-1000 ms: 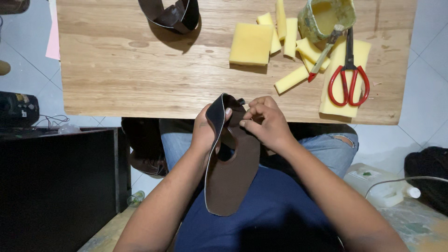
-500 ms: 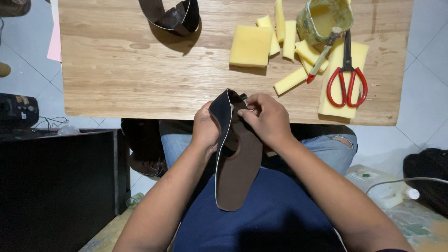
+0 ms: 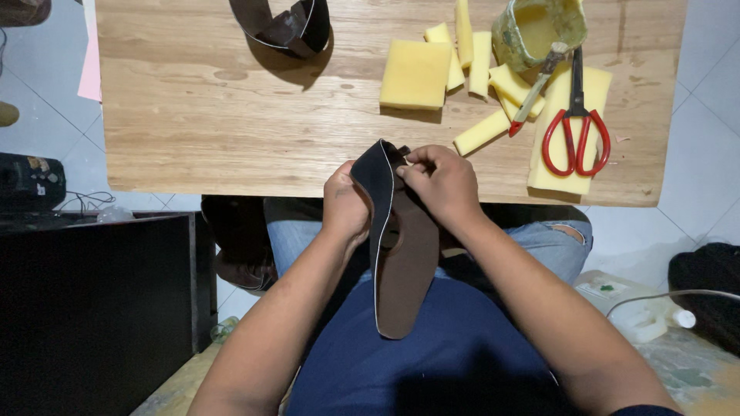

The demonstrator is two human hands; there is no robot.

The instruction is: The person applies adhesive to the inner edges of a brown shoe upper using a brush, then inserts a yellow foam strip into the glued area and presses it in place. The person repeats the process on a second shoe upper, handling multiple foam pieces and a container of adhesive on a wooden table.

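I hold a dark brown shoe sole (image 3: 405, 266) upright over my lap, its toe end at the near edge of the wooden table (image 3: 231, 131). My left hand (image 3: 344, 204) grips its left edge from behind. My right hand (image 3: 439, 183) pinches a small dark strap piece at the top of the sole, fingers closed on it. The sole's black underside curls over at the top.
On the table lie several yellow foam pieces (image 3: 416, 73), red-handled scissors (image 3: 574, 131) on a foam sheet, a glue pot (image 3: 538, 29) with a brush, and a dark strap loop (image 3: 289, 27). A black box (image 3: 31, 181) sits at left, a white bottle (image 3: 640, 316) at right.
The sole has shifted slightly right and tilted more upright. My right hand's fingers have moved along its top edge.
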